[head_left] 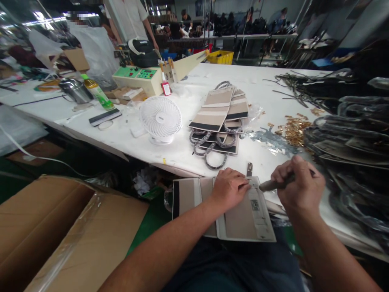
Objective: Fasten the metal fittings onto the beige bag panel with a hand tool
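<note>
A flat beige panel (240,219), with pale bands and a black strip at its left end, lies at the near edge of the white table (249,77); to its right is a dark, blunt-tipped tool (272,185). The left hand (229,187) rests on the panel, fingers bent; whether it pinches anything cannot be told. The right hand (299,184) is closed around the tool. Surroundings, left to right: brown cardboard box (118,223), white round fan (161,118), stacked panels (216,103), gold-coloured metal pieces (293,129).
</note>
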{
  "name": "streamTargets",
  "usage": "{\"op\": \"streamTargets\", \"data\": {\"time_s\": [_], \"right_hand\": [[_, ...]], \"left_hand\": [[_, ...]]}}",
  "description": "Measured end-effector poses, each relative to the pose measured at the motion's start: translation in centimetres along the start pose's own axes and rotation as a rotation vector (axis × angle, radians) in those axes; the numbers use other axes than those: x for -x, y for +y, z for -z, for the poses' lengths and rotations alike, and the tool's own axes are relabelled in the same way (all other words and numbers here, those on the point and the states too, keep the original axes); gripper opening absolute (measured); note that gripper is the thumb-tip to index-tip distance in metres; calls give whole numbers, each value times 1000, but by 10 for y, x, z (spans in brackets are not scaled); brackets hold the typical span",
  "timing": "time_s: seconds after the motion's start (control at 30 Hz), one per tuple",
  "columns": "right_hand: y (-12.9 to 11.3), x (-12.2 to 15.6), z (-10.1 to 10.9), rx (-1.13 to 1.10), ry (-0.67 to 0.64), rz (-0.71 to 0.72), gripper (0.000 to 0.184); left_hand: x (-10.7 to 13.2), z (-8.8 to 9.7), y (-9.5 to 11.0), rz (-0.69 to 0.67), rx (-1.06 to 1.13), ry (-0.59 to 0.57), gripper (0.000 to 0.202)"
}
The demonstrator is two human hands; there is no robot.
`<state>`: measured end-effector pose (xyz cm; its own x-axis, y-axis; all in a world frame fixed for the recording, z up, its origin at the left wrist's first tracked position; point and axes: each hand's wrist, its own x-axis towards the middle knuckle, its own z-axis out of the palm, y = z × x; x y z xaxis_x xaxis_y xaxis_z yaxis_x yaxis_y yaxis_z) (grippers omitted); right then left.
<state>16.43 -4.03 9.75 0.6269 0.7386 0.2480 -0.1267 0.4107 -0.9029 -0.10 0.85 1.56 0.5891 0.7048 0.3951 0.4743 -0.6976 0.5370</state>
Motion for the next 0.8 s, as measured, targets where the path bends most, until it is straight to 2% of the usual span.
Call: {"op": "streamTargets", "data": {"time_s": [0.1, 0.23, 0.33, 0.4, 0.53, 0.6, 0.7, 0.8], "right_hand": [[5, -15, -5, -144, 58, -100, 51], [18, -25, -3, -200, 108, -183, 51], [22, -19, -6, -173, 24, -168, 50], [22, -11, -11, -89, -68, -105, 51], [23, 4, -19, 269, -285, 62, 51], [23, 8, -19, 394, -352, 107, 53], [21, 8, -14, 344, -332, 96, 54], [21, 6, -9, 261, -302, 66, 53]], "left_hand": [[0, -1, -1, 8, 0, -9, 13], [-1, -1, -1, 1, -13, -27, 13], [-1, 0, 0, -6, -18, -33, 14], [-1, 1, 0, -5, -10, -41, 15], [-4, 6, -1, 20, 44, -85, 11], [-7, 12, -1, 36, 71, -130, 9], [-14, 27, 0, 132, 22, -187, 28], [-27, 44, 4, 316, -79, -333, 38]]}}
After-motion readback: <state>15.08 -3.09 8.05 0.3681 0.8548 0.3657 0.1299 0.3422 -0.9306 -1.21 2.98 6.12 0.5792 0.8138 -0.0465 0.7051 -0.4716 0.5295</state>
